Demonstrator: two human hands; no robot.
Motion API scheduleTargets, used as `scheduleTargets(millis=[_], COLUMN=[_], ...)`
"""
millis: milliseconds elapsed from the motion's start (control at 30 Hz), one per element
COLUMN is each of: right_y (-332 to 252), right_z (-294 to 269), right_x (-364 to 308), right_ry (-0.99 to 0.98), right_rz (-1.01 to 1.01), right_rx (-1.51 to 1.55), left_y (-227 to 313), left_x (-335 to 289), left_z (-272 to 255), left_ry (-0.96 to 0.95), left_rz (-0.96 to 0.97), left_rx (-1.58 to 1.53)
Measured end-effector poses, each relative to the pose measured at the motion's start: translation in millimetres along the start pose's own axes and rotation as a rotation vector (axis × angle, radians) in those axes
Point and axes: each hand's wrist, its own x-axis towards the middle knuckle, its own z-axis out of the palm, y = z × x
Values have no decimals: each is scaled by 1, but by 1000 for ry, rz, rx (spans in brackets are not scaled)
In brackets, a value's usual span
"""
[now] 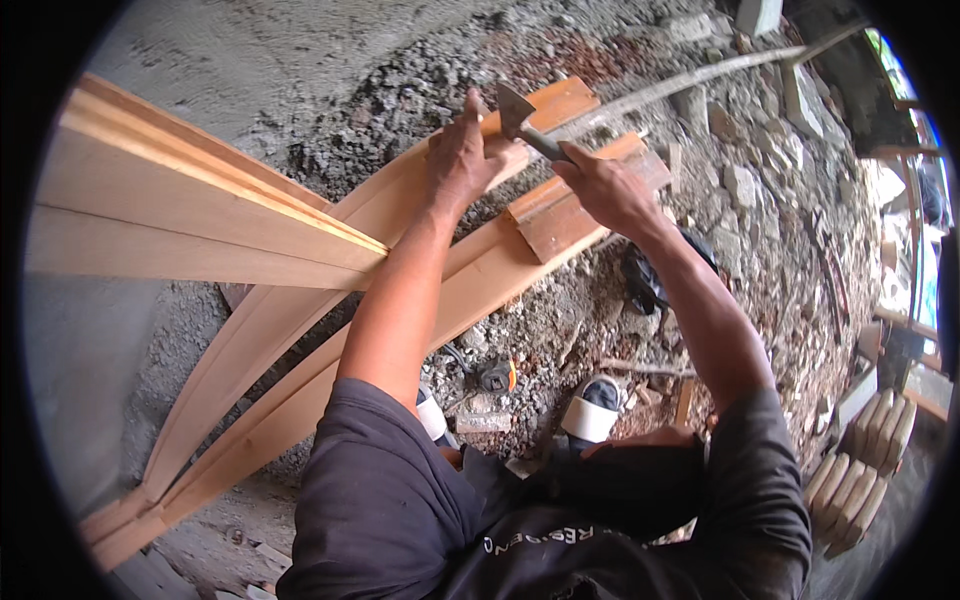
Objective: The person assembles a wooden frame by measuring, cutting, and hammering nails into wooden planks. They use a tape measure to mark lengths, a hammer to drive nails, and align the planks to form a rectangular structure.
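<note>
In my right hand (608, 188) is the handle of a putty knife (515, 108) with a flared metal blade, closed in my fingers. The blade is held over the far wooden piece (545, 112), close to my left hand. My left hand (462, 165) lies at the edge of that piece, thumb and a finger stretched apart, its other fingers partly hidden. Below my hands runs a nearer wooden piece (480, 262), with a short brown block (550, 232) across its end. Both long pieces meet at the lower left.
A tall wooden frame member (200, 200) juts in from the left. Rubble and gravel (740, 230) cover the ground, with a tape measure (497, 377) near my feet. A long thin pole (690, 78) lies beyond the wood. Stacked pale blocks (845, 490) stand at right.
</note>
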Motion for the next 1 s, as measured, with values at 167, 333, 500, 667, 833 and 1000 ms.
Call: scheduleTargets(millis=[167, 333, 500, 667, 833, 1000], right_y=[-43, -7, -22, 2, 36, 47], right_z=[-16, 8, -1, 46, 132, 186], right_x=[-8, 1, -48, -175, -284, -317], right_ry=[373, 140, 97, -4, 5, 94], right_rz=[20, -20, 53, 236, 315, 262], right_rx=[361, -87, 130, 172, 246, 243], left_y=[-12, -1, -11, -20, 11, -18], left_x=[-4, 5, -5, 0, 3, -5], left_z=[-2, 5, 2, -3, -5, -11], left_ry=[12, 67, 86, 52, -39, -212], left_rz=[47, 47, 65, 107, 40, -121], left_rx=[-46, -18, -33, -14, 58, 233])
